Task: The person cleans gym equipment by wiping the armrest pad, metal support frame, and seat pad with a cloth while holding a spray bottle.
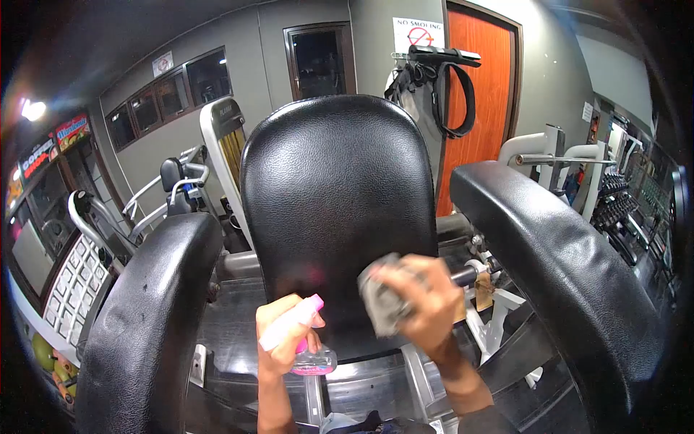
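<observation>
My left hand (278,329) is closed round the neck of a spray bottle (316,362) with a pink and white trigger head and a clear body. My right hand (431,302) grips a crumpled grey cloth (383,300), a little blurred by motion. The cloth is over the lower right part of a black padded backrest (336,173); whether it presses on the surface I cannot tell. The bottle is in front of the backrest's lower left edge.
Black arm pads flank me, a left pad (148,318) and a right pad (549,253). Lifting belts (455,101) hang beside an orange door (481,94). Gym machines (224,145) stand behind at the left, and a dumbbell rack (614,195) is at the far right.
</observation>
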A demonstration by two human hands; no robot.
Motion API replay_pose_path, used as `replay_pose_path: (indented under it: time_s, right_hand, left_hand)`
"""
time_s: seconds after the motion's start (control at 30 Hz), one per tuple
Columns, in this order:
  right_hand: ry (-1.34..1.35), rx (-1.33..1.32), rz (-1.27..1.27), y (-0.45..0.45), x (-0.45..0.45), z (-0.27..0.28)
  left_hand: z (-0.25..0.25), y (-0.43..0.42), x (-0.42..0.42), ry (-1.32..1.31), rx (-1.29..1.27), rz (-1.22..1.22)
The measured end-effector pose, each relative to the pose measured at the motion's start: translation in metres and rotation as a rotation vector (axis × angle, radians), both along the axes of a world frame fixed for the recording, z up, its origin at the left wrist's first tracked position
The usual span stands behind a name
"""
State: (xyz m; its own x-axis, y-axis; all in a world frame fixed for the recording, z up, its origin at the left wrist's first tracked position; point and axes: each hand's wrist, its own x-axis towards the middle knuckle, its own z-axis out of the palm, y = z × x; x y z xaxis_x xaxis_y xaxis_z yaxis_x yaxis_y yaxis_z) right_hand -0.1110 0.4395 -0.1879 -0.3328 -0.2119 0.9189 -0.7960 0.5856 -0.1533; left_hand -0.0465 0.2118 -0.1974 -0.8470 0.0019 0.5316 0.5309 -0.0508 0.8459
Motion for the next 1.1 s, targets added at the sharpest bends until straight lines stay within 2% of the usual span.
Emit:
replay_pose_path:
  time_s: [0.03, 0.1, 0.13, 0.17, 0.3, 0.37, 0.43, 0.5, 0.57, 0.63, 0.7, 0.77, 1.03, 1.1]
  right_hand:
    - [-0.025, 0.083, 0.1, -0.005, 0.004, -0.012]
    - [-0.027, 0.227, 0.118, -0.012, 0.016, -0.029]
    - [0.011, 0.216, 0.109, -0.007, 0.015, -0.024]
    - [-0.069, 0.163, 0.145, -0.002, 0.01, -0.018]
    - [0.002, -0.109, -0.023, 0.003, -0.005, 0.018]
    - [-0.002, -0.09, -0.068, -0.007, -0.001, 0.021]
    - [0.016, 0.027, 0.042, -0.016, 0.003, 0.005]
    - [0.036, 0.253, 0.154, -0.024, 0.012, -0.015]
    - [0.08, 0.307, 0.126, -0.021, 0.017, -0.022]
    - [0.037, 0.112, 0.123, -0.009, 0.005, -0.008]
    - [0.048, -0.04, -0.022, -0.003, -0.003, 0.01]
    - [0.022, -0.096, -0.027, -0.008, -0.006, 0.02]
    - [0.013, -0.076, -0.026, -0.034, 0.005, 0.014]
    - [0.029, 0.008, 0.037, -0.05, 0.01, 0.005]
  left_hand:
    - [0.0, -0.001, 0.0, -0.01, 0.006, -0.006]
    - [-0.001, -0.003, 0.0, -0.022, 0.01, -0.008]
    - [-0.003, -0.004, -0.001, -0.001, 0.012, -0.02]
    - [-0.005, -0.005, 0.0, 0.016, 0.014, -0.032]
    - [-0.004, -0.001, 0.002, -0.013, -0.037, 0.037]
    - [-0.004, 0.0, 0.001, -0.005, -0.029, 0.04]
    - [-0.008, -0.001, 0.0, 0.002, 0.003, 0.043]
    - [-0.012, -0.002, 0.002, 0.005, 0.035, 0.045]
    - [-0.012, -0.005, 0.004, -0.002, 0.108, 0.046]
    - [-0.012, -0.014, 0.013, 0.013, 0.139, 0.036]
    - [-0.014, -0.02, 0.022, 0.015, 0.179, 0.027]
    - [-0.014, -0.024, 0.027, 0.049, 0.131, 0.096]
    - [-0.022, -0.02, 0.038, -0.01, 0.153, 0.123]
    - [-0.019, -0.016, 0.039, -0.033, 0.111, 0.185]
